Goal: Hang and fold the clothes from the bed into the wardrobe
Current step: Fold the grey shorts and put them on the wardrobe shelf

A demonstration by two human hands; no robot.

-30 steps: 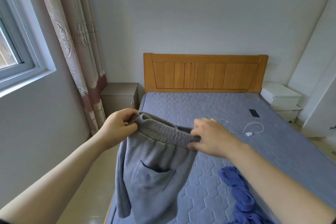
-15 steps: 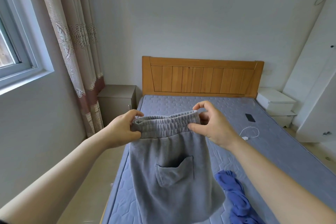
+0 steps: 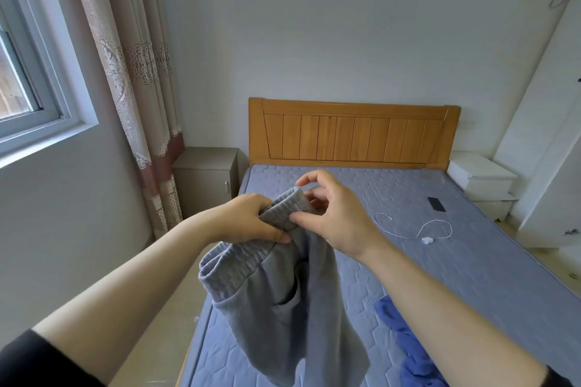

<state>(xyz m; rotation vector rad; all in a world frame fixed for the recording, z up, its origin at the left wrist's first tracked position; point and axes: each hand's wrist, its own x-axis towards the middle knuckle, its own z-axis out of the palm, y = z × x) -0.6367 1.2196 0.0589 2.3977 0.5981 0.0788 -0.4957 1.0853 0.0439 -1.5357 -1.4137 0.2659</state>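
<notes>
— While the grey trousers (image 3: 283, 308) hang above the bed's (image 3: 471, 261) near corner, who holds them?
— The left grip (image 3: 248, 220) clutches the waistband and the right grip (image 3: 336, 220) pinches it. The legs run off-frame, and an arm half hides the blue garment (image 3: 405, 339).

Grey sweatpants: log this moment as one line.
grey sweatpants: held up over bed, waistband gathered | left hand: grips waistband | right hand: pinches waistband | blue garment: lying on bed

The sweatpants (image 3: 283, 308) are plain grey, the mattress (image 3: 471, 261) slate blue with hexagon quilting. The half-hidden garment (image 3: 408, 345) seems royal blue; the headboard (image 3: 352, 135) is honey-brown.
</notes>
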